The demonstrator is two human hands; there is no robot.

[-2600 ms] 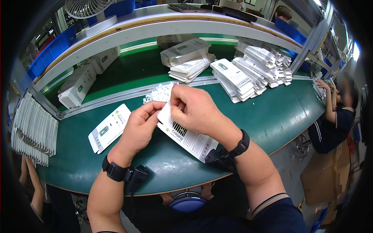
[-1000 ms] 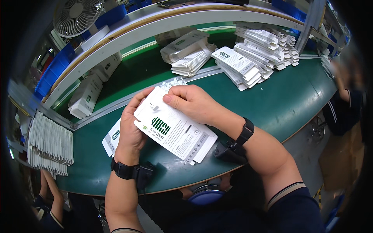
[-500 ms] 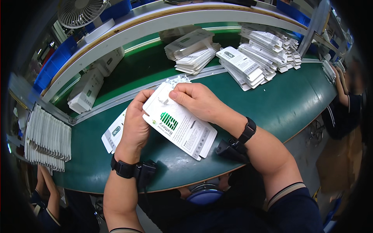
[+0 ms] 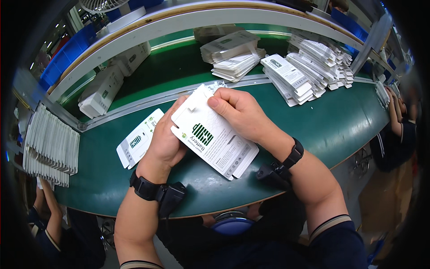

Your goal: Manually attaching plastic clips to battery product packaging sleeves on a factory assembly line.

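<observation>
Both my hands hold one flat white retail carton (image 4: 215, 139) with green print, tilted over the green table (image 4: 340, 121). My left hand (image 4: 165, 141) grips its left edge from behind. My right hand (image 4: 239, 112) pinches its upper end near the hang tab, thumb on top. A second flat white carton (image 4: 136, 143) lies on the table just left of my left hand. Black bands sit on both wrists.
Stacks of white cartons (image 4: 300, 74) and bundled piles (image 4: 233, 56) lie at the back right on the green belt. White boxes (image 4: 101, 92) stand at the back left. A row of upright flat cartons (image 4: 49, 145) fills the left edge. Another person's arms (image 4: 396, 112) show at far right.
The carton was flipped over from its barcode side to its green-printed face and stays gripped in both hands. The view has shifted slightly.
</observation>
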